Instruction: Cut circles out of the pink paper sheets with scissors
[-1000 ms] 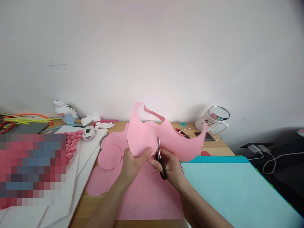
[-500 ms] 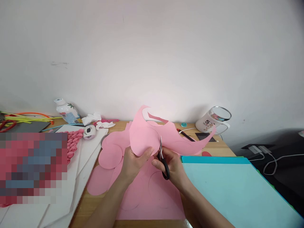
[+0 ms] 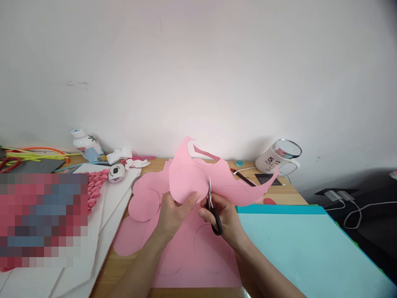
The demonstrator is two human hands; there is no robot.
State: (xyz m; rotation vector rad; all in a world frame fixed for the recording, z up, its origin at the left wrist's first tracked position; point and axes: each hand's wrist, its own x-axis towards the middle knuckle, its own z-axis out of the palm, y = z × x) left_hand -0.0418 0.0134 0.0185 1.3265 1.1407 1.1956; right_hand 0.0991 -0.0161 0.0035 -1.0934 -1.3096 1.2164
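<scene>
My left hand (image 3: 175,215) pinches a sheet of pink paper (image 3: 187,180), its thumb on top near the lower edge of a rounded part. Curved strips of the same sheet stretch up and off to the right, with faint drawn arcs on them. In my right hand (image 3: 225,215) is a pair of black-handled scissors (image 3: 216,221); the blades point upward at the right edge of the rounded part. Beneath both hands lies a larger pink sheet (image 3: 198,265) with circles drawn on it. Cut pink paper circles (image 3: 144,205) overlap to the left of it.
A stack of blue paper (image 3: 304,244) lies on the right. Behind it stand a white mug (image 3: 276,157) and a dark pen (image 3: 246,179). On the left are white boards (image 3: 102,223), a white bottle (image 3: 88,147), crumpled tissues (image 3: 119,155) and a small white device (image 3: 116,173).
The right-hand strip of the pink paper has dipped and shifted slightly left. Both hands and the scissors stay in almost the same place.
</scene>
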